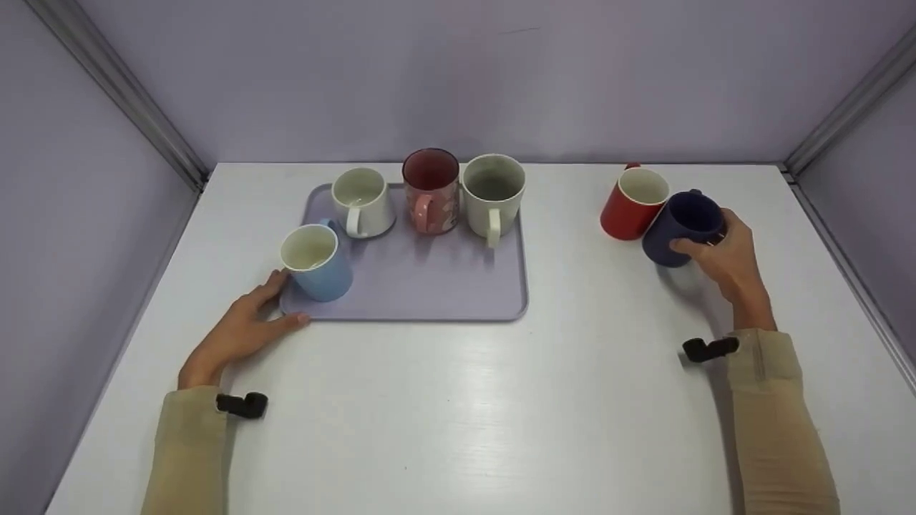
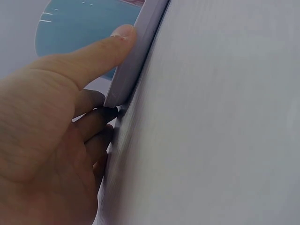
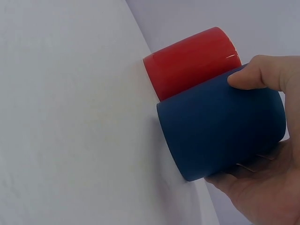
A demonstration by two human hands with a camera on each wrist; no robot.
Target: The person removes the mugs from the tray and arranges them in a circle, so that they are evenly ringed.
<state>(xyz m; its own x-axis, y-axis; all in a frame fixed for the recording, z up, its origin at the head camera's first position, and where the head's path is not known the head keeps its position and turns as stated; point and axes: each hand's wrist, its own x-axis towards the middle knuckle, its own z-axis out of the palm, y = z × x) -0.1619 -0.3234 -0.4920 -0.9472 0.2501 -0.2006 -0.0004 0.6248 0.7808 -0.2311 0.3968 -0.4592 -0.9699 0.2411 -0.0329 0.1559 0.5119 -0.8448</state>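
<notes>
Clearly, the right hand (image 1: 731, 261) has its fingers round the dark blue mug (image 1: 667, 234), frame right. Well left lies the tray (image 1: 444, 293), its lower-left corner gripped by the left hand (image 1: 242, 327).

1. Head view: looks forward and down from above, set well back, taking in the white table (image 1: 444, 400), back wall (image 1: 472, 86), left hand (image 1: 243, 332) and right hand (image 1: 728, 261).
2. Left wrist view: looks along the left hand from close by, low and turned sideways; it shares the light blue mug (image 1: 327, 277) and the tray (image 1: 444, 286) edge with the head view.
3. Right wrist view: also close and sideways, facing the dark blue mug (image 3: 220, 129) and red mug (image 3: 190, 61), both shared with the head view.
</notes>
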